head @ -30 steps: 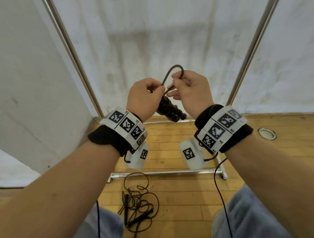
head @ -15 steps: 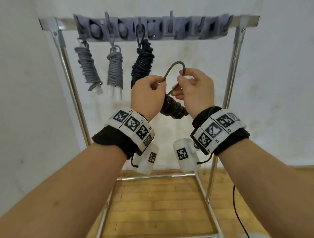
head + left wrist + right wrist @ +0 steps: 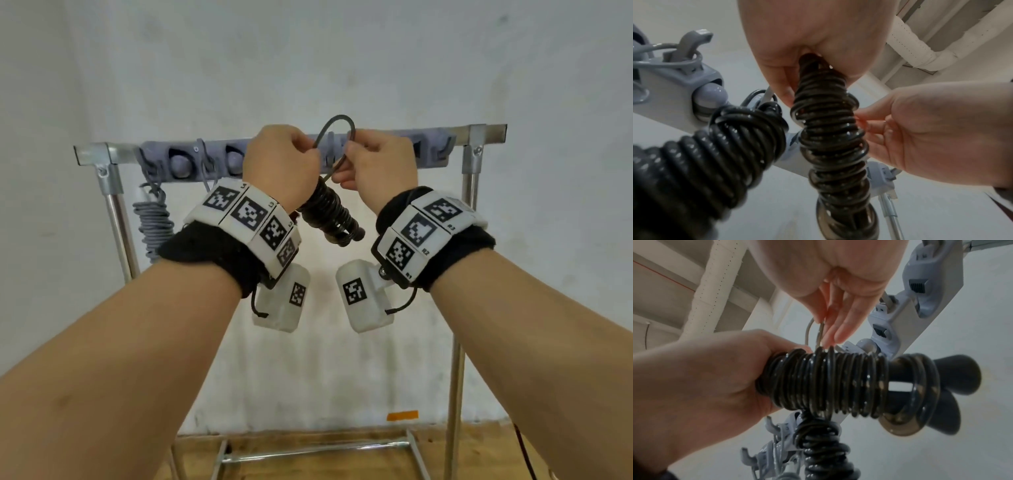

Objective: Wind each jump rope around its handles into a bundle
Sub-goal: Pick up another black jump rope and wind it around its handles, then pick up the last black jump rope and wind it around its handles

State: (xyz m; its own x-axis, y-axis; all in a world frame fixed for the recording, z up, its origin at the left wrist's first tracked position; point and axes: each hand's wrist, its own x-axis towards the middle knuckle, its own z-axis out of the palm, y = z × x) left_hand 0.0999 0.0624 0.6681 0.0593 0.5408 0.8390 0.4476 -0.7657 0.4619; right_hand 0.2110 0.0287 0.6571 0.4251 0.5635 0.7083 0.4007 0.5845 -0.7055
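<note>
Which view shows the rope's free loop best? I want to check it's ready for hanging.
The head view: the loop arches clear above the left hand and right hand, both pinching it. The right wrist view shows only a sliver behind fingers; the left wrist view shows just the wound bundle.

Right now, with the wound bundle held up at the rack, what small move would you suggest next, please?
Probably lift the loop onto a free hook on the hook rail: the left hand holds the wound dark bundle, the right hand pinches the loop open level with the rail.
</note>
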